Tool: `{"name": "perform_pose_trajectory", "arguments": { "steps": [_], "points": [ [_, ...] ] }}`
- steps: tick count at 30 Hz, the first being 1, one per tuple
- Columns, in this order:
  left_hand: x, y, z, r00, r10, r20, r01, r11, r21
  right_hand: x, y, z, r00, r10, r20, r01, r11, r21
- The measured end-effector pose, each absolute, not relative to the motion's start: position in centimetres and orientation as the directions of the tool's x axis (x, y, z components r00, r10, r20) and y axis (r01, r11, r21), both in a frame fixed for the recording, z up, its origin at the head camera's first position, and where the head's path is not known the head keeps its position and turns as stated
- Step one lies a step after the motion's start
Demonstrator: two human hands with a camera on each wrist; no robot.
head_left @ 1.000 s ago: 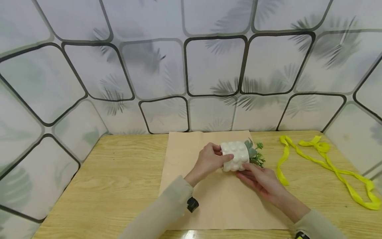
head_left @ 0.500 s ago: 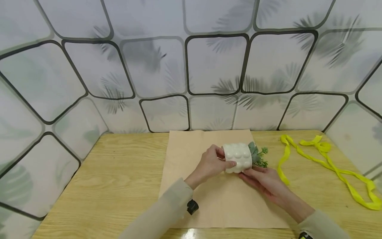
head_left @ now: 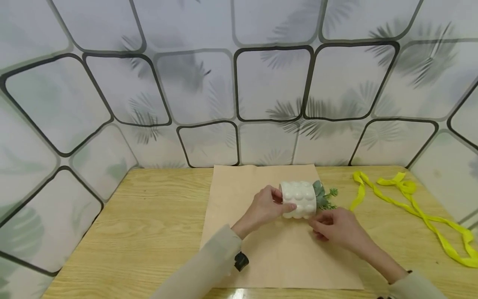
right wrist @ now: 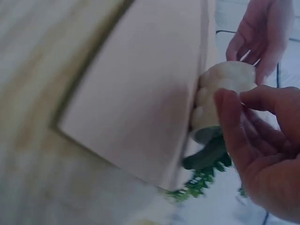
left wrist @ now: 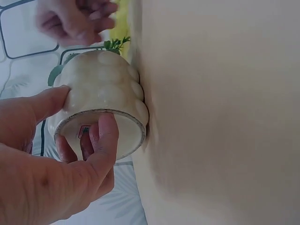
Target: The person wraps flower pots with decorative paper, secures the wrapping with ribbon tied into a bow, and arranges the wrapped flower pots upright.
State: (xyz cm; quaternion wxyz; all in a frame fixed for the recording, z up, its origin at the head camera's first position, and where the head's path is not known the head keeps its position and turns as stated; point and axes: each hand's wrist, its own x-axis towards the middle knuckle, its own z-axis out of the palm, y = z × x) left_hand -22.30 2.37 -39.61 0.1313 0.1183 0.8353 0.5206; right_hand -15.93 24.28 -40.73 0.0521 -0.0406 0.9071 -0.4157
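Note:
A white ceramic flowerpot (head_left: 300,192) with a bumpy surface lies on its side on a sheet of tan paper (head_left: 284,261). Out of its mouth, toward the right, stick grey-green leaves and small green sprigs (head_left: 324,196). My left hand (head_left: 263,209) grips the base end: in the left wrist view the thumb presses the side and the fingers (left wrist: 107,136) curl into the hollow base. My right hand (head_left: 340,228) hovers just off the pot's mouth with its fingers loosely bent, and nothing shows between thumb and fingertips in the right wrist view.
A yellow ribbon (head_left: 423,218) lies in loose loops on the wooden table (head_left: 157,216), right of the paper. Behind the table rises a patterned backdrop (head_left: 272,83). A black wrist device (head_left: 241,261) shows by the left sleeve.
My right hand has come off the pot's underside and drawn back to the right, its fingers bending. The pot has shifted slightly right, still held by my left hand.

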Motion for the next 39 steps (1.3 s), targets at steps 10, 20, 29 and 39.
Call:
{"name": "perform_pose_trajectory", "arguments": {
  "steps": [10,20,29,39],
  "points": [
    [-22.3,1.5,-40.0,-0.921,0.379,-0.087,0.086,0.418,0.904,-17.8,23.8,-40.0,-0.544,-0.453,0.706,-0.750,0.640,-0.168],
    [-22.0,-3.2,-39.8,-0.935,0.352,-0.033,0.232,0.681,0.695,-19.2,23.2,-39.1,-0.576,-0.621,0.531,-0.706,0.705,0.058],
    [-20.3,-7.9,-39.3,-0.996,0.090,0.002,0.089,0.985,0.146,-19.9,23.5,-39.2,-0.720,-0.608,0.334,-0.626,0.777,0.067],
    [-20.6,-11.3,-39.7,-0.992,0.039,-0.123,0.012,0.978,0.210,-20.8,22.8,-40.0,-0.672,-0.624,0.399,-0.637,0.762,0.119]
  ]
}}
